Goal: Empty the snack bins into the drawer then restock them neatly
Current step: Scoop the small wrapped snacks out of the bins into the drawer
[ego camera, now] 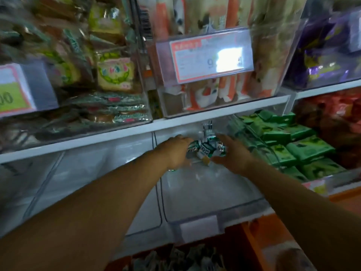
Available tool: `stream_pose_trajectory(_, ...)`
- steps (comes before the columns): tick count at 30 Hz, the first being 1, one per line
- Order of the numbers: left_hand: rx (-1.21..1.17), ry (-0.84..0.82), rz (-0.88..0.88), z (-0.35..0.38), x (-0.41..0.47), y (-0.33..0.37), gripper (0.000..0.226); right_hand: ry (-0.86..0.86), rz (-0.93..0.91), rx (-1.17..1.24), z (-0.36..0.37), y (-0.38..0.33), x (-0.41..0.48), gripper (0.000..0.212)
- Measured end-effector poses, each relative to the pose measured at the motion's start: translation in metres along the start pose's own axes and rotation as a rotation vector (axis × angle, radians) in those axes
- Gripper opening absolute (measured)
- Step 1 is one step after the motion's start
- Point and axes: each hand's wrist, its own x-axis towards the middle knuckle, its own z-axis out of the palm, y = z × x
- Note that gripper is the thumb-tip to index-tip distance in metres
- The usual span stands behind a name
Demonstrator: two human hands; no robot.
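Both my arms reach deep into a clear plastic snack bin [195, 216] on the lower shelf. My left hand [175, 151] and my right hand [232, 153] press from either side on a small cluster of green-and-white wrapped snacks [205, 149] at the back of the bin. The fingers of both hands curve round the cluster. The bin floor in front of the hands is bare. Below the shelf, a drawer [175, 259] holds a heap of similar wrapped snacks.
A neighbouring bin to the right holds green packets [289, 145]. To the left stands another clear bin [78, 188]. The upper shelf carries bins of biscuits [115, 75], orange-white packs [205, 94] and a price tag [211, 55]. An orange shelf edge [254, 243] runs at lower right.
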Motion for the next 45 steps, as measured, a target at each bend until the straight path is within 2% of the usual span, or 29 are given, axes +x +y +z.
stream_pose_trajectory(5,0.122,-0.088,-0.041,-0.005,0.052,-0.026,0.092,-0.086,0.015,-0.130,0.019,0.012,0.052,0.110)
stream_pose_trajectory(10,0.087,-0.110,-0.035,0.014,0.080,-0.029,0.087,0.033,-0.090,-0.154,0.041,0.030,0.061,0.110)
stream_pose_trajectory(15,0.214,-0.036,-0.032,0.019,0.084,-0.030,0.061,0.064,-0.119,-0.146,0.035,0.025,0.056,0.089)
stream_pose_trajectory(18,0.173,0.017,-0.045,0.016,0.082,-0.027,0.036,0.102,-0.129,-0.356,0.035,0.019,0.053,0.083)
stream_pose_trajectory(19,0.146,0.040,-0.054,0.016,0.081,-0.026,0.025,0.097,-0.129,-0.360,0.036,0.018,0.053,0.082)
stream_pose_trajectory(21,0.085,0.067,-0.086,0.015,0.080,-0.026,0.010,0.035,-0.111,-0.192,0.038,0.021,0.054,0.083)
stream_pose_trajectory(23,0.058,0.065,-0.110,0.014,0.080,-0.028,0.012,-0.005,-0.084,0.002,0.038,0.026,0.056,0.082)
stream_pose_trajectory(27,0.152,-0.008,-0.082,0.019,0.084,-0.030,0.061,0.055,-0.033,0.099,0.039,0.033,0.060,0.079)
stream_pose_trajectory(29,0.221,-0.032,-0.089,0.020,0.087,-0.031,0.068,0.055,-0.013,0.125,0.041,0.035,0.062,0.078)
stream_pose_trajectory(36,0.177,-0.002,-0.125,0.022,0.092,-0.036,0.035,-0.001,0.013,0.212,0.043,0.039,0.069,0.077)
stream_pose_trajectory(39,0.085,0.017,-0.145,0.019,0.086,-0.034,0.035,0.023,0.031,0.260,0.043,0.033,0.063,0.075)
stream_pose_trajectory(42,0.002,0.059,-0.129,0.013,0.072,-0.025,0.035,0.029,0.032,0.307,0.033,0.024,0.051,0.084)
stream_pose_trajectory(45,-0.077,0.155,-0.093,0.002,0.045,-0.014,0.033,0.027,-0.003,0.341,0.011,0.005,0.026,0.071)
